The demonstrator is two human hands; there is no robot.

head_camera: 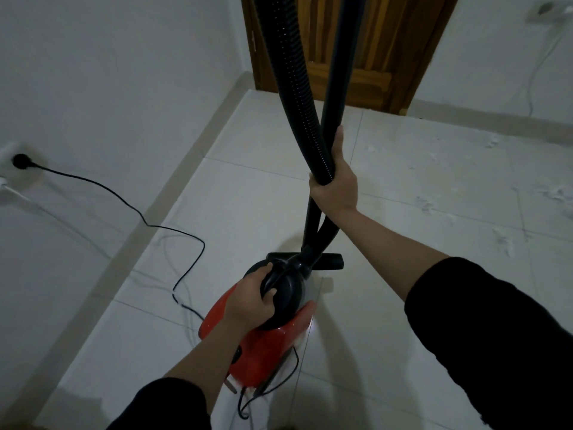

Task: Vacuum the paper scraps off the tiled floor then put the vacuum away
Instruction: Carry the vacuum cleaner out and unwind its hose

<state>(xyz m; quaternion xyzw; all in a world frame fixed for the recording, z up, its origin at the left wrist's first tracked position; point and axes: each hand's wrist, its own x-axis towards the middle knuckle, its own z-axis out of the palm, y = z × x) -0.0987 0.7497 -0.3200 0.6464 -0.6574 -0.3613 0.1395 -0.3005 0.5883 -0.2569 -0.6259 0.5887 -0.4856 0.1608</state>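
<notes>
A red canister vacuum [263, 352] with a black front cap [285, 290] stands on the white tiled floor [248, 197]. My left hand [252, 301] grips the black cap. My right hand [336, 178] is closed around the ribbed black hose [294, 72] and the smooth black wand [341, 57] together, which rise out of view. The black floor nozzle [331, 261] rests on the tiles just beyond the vacuum. Small white paper scraps [502, 240] lie scattered on the tiles at the right.
The vacuum's black cord [124, 197] runs across the floor to a plug in a wall socket [20, 161] at the left. A wooden door [387, 51] stands shut ahead. Another socket [545, 9] with a white cable is on the right wall.
</notes>
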